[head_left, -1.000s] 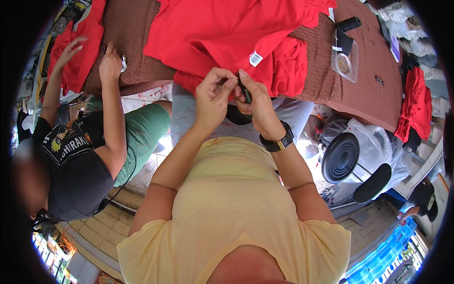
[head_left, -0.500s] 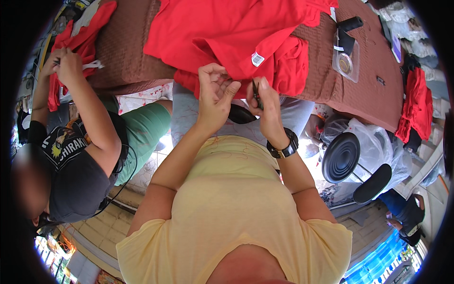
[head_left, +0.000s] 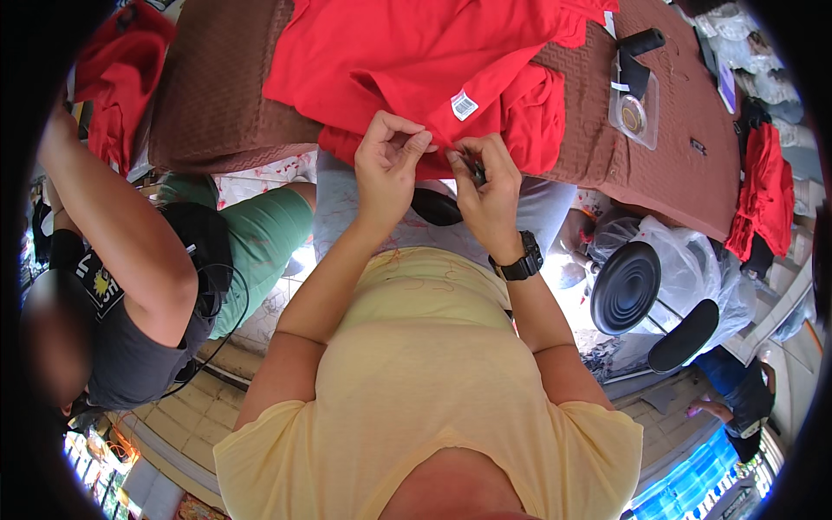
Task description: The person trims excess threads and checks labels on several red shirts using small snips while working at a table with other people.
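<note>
On the bench (head_left: 225, 95) before you lies the cloth (head_left: 407, 52), with 1 tag (head_left: 464, 106) on it. Right of the cloth, also on the bench, sits 1 box (head_left: 648, 132). 1 disc (head_left: 625, 288) is to your right, plastic (head_left: 680, 238) beside it; 1 co-worker (head_left: 139, 364) is at your left.

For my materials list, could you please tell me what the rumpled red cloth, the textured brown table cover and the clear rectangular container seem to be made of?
Rumpled red cloth: soft, matt fabric, possibly knit, given its folds.
Textured brown table cover: matt fabric, perhaps quilted, showing raised ridges.
Clear rectangular container: probably smooth plastic, being see-through.
</note>
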Tool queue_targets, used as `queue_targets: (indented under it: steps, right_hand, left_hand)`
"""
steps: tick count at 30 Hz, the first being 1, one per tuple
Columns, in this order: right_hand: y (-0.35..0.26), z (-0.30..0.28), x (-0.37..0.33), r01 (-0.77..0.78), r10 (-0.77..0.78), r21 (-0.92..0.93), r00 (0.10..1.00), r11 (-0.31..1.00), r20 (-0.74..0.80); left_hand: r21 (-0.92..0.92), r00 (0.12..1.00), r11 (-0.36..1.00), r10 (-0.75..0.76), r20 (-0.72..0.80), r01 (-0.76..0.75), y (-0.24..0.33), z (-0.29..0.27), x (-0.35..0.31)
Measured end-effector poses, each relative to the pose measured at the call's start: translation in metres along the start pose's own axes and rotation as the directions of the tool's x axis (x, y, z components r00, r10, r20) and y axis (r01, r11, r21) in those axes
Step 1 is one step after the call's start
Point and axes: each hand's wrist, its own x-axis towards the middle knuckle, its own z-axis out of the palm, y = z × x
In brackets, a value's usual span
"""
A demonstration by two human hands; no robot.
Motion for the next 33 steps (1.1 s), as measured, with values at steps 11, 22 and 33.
queue_targets:
  steps: [11, 22, 33]
  right_hand:
    - [-0.03, -0.005, 0.005, -0.326, 0.276, 0.212, 0.933, 0.921, 0.231]
    - [-0.027, 0.003, 0.01, -0.736, 0.442, 0.491, 0.674, 0.466, 0.592]
    - [-0.008, 0.0, 0.003, -0.749, 0.371, 0.555, 0.662, 0.363, 0.651]
  left_hand:
    - [-0.163, 0.966, 0.954, -0.257, -0.019, 0.251, 0.013, -0.007, 0.0]
    - [-0.088, 0.978, 0.978, -0.179, 0.107, 0.188, 0.016, -0.01, -0.006]
    - [0.101, 0.998, 0.993, -0.056, 0.033, 0.052, 0.004, -0.01, -0.01]
